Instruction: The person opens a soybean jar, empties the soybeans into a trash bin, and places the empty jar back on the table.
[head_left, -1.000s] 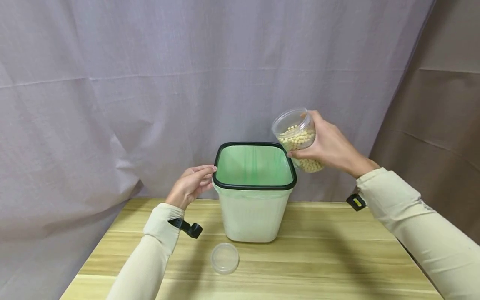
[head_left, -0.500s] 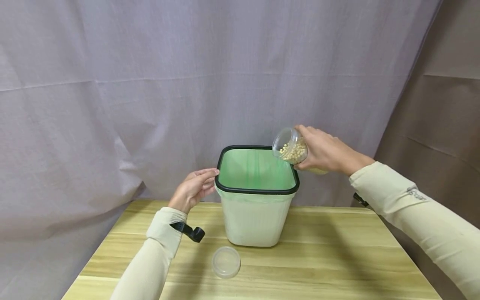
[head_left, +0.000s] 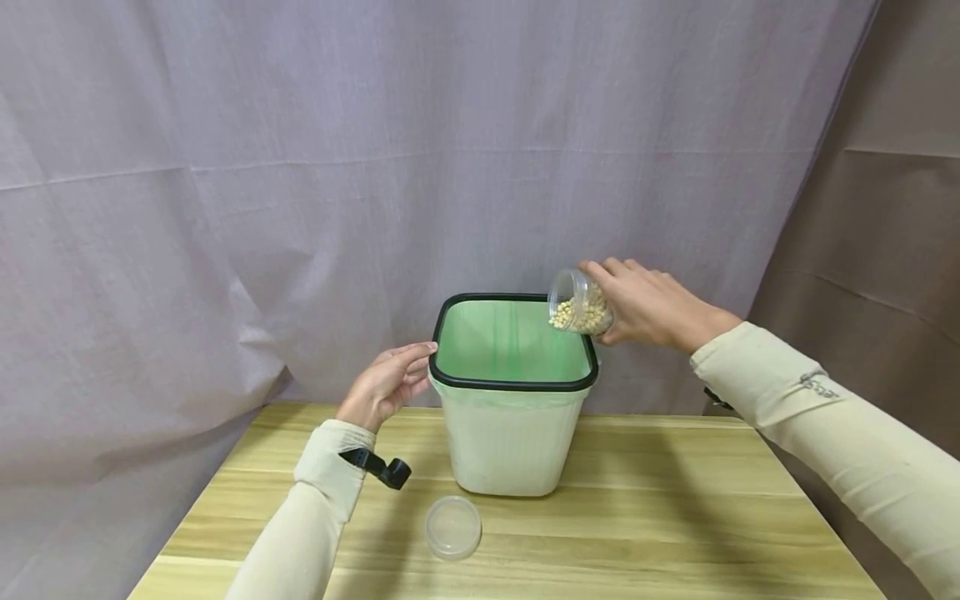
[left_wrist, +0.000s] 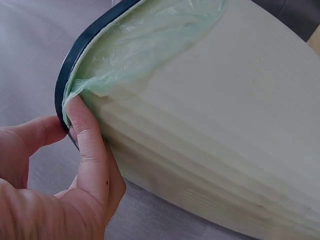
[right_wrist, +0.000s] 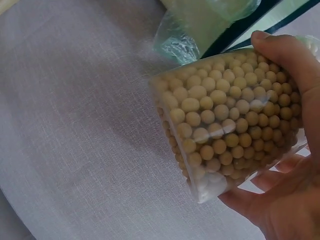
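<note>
My right hand [head_left: 648, 304] grips a clear plastic jar [head_left: 576, 302] of pale round beans [right_wrist: 227, 120], fingers and thumb curled round its body. The jar lies tipped on its side right of frame centre in the head view, its open mouth facing left over the far right corner of the bin [head_left: 510, 433]. In the right wrist view the beans fill the jar; my thumb sits on top at the upper right of the frame and my fingers wrap beneath at the lower right.

The bin is cream-coloured with a ribbed wall and stands upright at the middle of the head frame on a light wooden table [head_left: 675, 517]. It has a black rim [head_left: 517, 384] holding a green liner bag [head_left: 510, 342].

My left hand [head_left: 386, 383] is at the bin's left upper edge. In the left wrist view the thumb presses the liner fold just under the rim at the left of the frame, and a finger rests on the rim's outer side; so the hand lightly pinches the rim.

A clear round lid [head_left: 453, 527] lies flat on the table in the lower middle of the head frame, just in front of the bin and apart from it. Grey-lilac cloth [head_left: 300, 167] hangs behind.
</note>
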